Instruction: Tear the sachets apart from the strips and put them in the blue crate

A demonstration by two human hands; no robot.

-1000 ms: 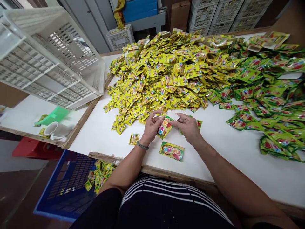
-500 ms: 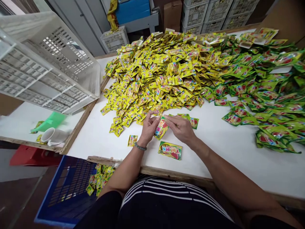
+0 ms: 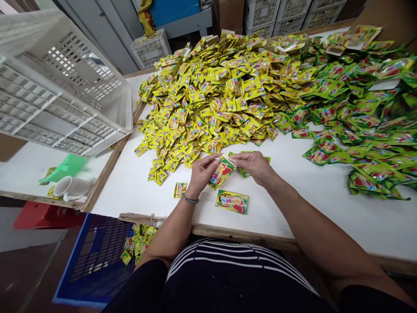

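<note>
A small green and yellow printed box (image 3: 222,173) is held tilted above the white table, its white end flap raised at the top. My left hand (image 3: 202,174) grips its left side, thumb near the upper edge. At the upper right corner, the fingers of my right hand (image 3: 256,167) pinch the flap. A matching box (image 3: 232,202) lies flat just below. One yellow sachet (image 3: 180,190) rests left of it, near my left wrist. Partly hidden behind my right hand are green sachets (image 3: 245,173).
A big heap of yellow sachets (image 3: 208,100) spreads across the back, with green sachets (image 3: 361,126) on the right. A white crate (image 3: 78,117) stands tilted at left, beside a white mug (image 3: 70,188). Below the table edge, a blue crate (image 3: 78,256) holds sachets.
The box's end flap now stands out whiter and more lifted between my fingers. My right hand has shifted slightly right and flattened. The whole view has moved a little.
</note>
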